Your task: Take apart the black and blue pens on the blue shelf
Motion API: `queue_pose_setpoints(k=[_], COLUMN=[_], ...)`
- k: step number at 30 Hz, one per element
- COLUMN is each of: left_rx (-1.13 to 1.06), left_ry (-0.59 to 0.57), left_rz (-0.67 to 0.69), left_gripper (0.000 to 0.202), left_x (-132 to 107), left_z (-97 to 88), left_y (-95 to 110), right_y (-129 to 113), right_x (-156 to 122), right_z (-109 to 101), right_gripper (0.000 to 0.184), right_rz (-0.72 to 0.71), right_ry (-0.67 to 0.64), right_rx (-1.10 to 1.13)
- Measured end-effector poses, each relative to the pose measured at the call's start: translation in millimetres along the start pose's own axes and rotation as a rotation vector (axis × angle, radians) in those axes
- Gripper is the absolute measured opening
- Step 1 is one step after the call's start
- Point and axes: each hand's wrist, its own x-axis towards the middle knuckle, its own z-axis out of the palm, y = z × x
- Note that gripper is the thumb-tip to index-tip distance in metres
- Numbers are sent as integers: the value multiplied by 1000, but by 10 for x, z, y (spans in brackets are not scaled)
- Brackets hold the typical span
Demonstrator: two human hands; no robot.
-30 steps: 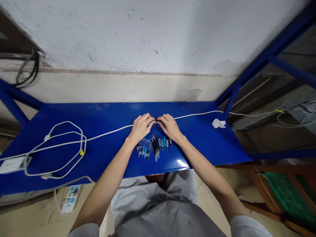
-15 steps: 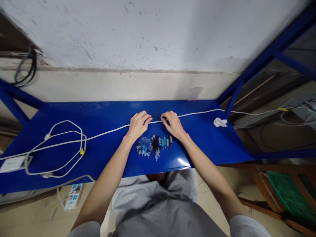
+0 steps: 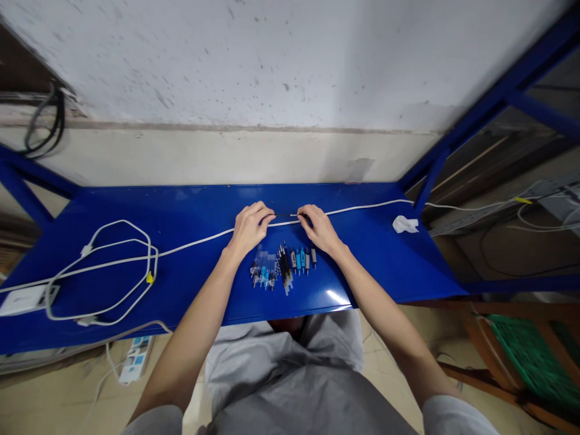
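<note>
Above the blue table (image 3: pixel 190 211), both my hands are closed in a pinch, facing each other over a white cable. My right hand (image 3: pixel 318 229) grips what looks like a pen refill (image 3: pixel 293 215), its pale tip pointing left. Between the fingertips of my left hand (image 3: pixel 251 228) is a thin dark piece, too small to name. Below the hands lie pen parts: clear barrels (image 3: pixel 264 266), small springs (image 3: pixel 278 266), black refills (image 3: pixel 284 266), and grey and blue pen pieces with clips (image 3: pixel 301 260).
The white cable (image 3: pixel 194 243) runs across the whole table, with a looped cord (image 3: pixel 122 222) and a white adapter (image 3: pixel 27 301) at the left. A crumpled white tissue (image 3: pixel 405 225) lies at the right. Behind stands a wall; a power strip (image 3: pixel 136 359) is on the floor.
My left hand has shifted slightly left, widening the gap between the hands. A pale tip now shows at my right fingertips. The parts on the table have stayed put.
</note>
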Motion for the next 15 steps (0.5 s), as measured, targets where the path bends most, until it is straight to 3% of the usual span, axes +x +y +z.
queue_pose_setpoints(k=[15], left_rx=[-80], left_ry=[88], left_rz=[-15], left_gripper=[22], left_x=[-9], left_z=[31], left_y=[-119], right_y=[-17], right_x=[-9], right_z=[-38], right_gripper=[22], right_rz=[39], right_ry=[30], right_rx=[135])
